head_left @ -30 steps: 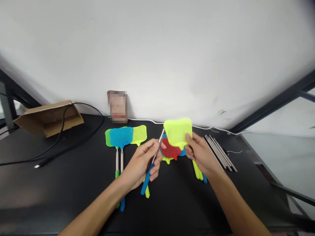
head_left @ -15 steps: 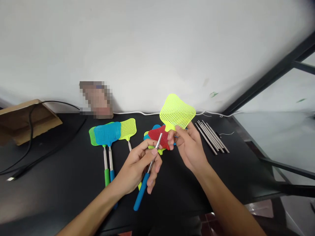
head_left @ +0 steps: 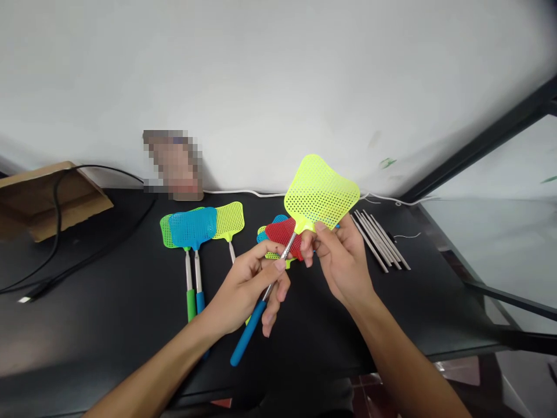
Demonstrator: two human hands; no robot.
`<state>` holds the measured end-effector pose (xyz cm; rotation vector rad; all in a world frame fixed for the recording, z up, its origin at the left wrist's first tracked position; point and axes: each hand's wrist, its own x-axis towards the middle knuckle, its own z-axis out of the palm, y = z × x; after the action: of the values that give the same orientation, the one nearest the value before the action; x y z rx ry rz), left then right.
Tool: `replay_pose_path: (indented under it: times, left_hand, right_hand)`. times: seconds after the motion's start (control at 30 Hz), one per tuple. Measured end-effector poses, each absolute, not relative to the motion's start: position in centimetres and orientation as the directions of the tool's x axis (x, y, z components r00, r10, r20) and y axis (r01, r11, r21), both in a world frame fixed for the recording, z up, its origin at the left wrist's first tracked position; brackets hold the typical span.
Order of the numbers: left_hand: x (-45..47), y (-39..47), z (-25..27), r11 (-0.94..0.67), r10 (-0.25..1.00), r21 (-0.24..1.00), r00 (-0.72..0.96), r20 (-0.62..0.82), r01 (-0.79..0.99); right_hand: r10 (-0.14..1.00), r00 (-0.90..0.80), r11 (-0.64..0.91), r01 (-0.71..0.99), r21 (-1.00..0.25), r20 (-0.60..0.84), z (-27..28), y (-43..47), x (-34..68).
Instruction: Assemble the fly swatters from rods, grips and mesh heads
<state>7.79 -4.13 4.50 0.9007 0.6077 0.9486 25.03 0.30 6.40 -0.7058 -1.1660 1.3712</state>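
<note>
My left hand (head_left: 256,284) is closed on a telescopic fly swatter handle (head_left: 249,337), silver rod above and blue grip below, tilted up to the right. My right hand (head_left: 343,255) pinches a yellow mesh fly swatter head (head_left: 321,191) at its lower edge. The rod's tip meets the neck of this head; how deep it sits inside, I cannot tell. Behind my hands lie a red swatter head (head_left: 282,235) and other blue and yellow heads, partly hidden. To the left rest swatters with rods: a blue one (head_left: 194,226), a green one (head_left: 165,232) and a yellow one (head_left: 230,219).
Several silver rods (head_left: 383,241) lie on the black table (head_left: 130,342) at the right. An open cardboard box (head_left: 56,200) and a black cable (head_left: 55,220) are at the left. A blurred object (head_left: 176,165) leans on the wall. A white cord (head_left: 243,192) runs along the wall's base.
The rod's tip and the yellow head's neck, apart before, now meet. The yellow head has shifted slightly up and right. The camera view has shifted a little.
</note>
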Motion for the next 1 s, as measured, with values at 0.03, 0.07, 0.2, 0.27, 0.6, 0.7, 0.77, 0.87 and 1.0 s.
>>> replay_pose_path:
  times: [0.03, 0.07, 0.2, 0.27, 0.6, 0.7, 0.77, 0.87, 1.0]
  left_hand:
    - [7.74, -4.15, 4.49, 0.285, 0.88, 0.862, 0.471, -0.062, -0.419]
    - [7.71, -4.17, 4.5, 0.287, 0.878, 0.863, 0.475, -0.064, -0.415]
    - [7.69, -4.2, 4.51, 0.286, 0.878, 0.867, 0.475, -0.066, -0.408]
    - [7.74, -4.17, 4.51, 0.281, 0.882, 0.869, 0.467, -0.066, -0.408]
    - [7.57, -4.17, 4.96, 0.285, 0.886, 0.889, 0.452, -0.102, -0.357]
    - [7.52, -4.18, 5.14, 0.277, 0.89, 0.899, 0.442, -0.108, -0.339]
    - [7.5, -4.17, 5.2, 0.274, 0.891, 0.902, 0.441, -0.107, -0.334]
    - [7.52, -4.14, 5.16, 0.271, 0.894, 0.901, 0.436, -0.104, -0.34]
    - [7.52, -4.13, 5.08, 0.275, 0.895, 0.893, 0.434, -0.102, -0.356]
  right_hand:
    - [0.96, -0.175, 0.143, -0.359, -0.922, 0.217, 6.36, 0.32, 25.08]
    - [0.959, -0.178, 0.146, -0.353, -0.924, 0.219, 6.32, 0.33, 25.13]
    - [0.956, -0.193, 0.145, -0.341, -0.929, 0.221, 6.17, 0.41, 25.25]
    - [0.956, -0.198, 0.141, -0.34, -0.93, 0.217, 6.11, 0.43, 25.27]
    - [0.961, -0.208, 0.116, -0.295, -0.948, 0.182, 6.14, 0.6, 25.46]
    - [0.958, -0.223, 0.112, -0.294, -0.949, 0.181, 6.09, 0.67, 25.53]
    - [0.956, -0.23, 0.111, -0.3, -0.947, 0.185, 6.01, 0.67, 25.5]
    - [0.953, -0.232, 0.118, -0.307, -0.945, 0.194, 5.82, 0.63, 25.45]
    - [0.952, -0.225, 0.148, -0.263, -0.954, 0.209, 5.74, 0.63, 25.79]
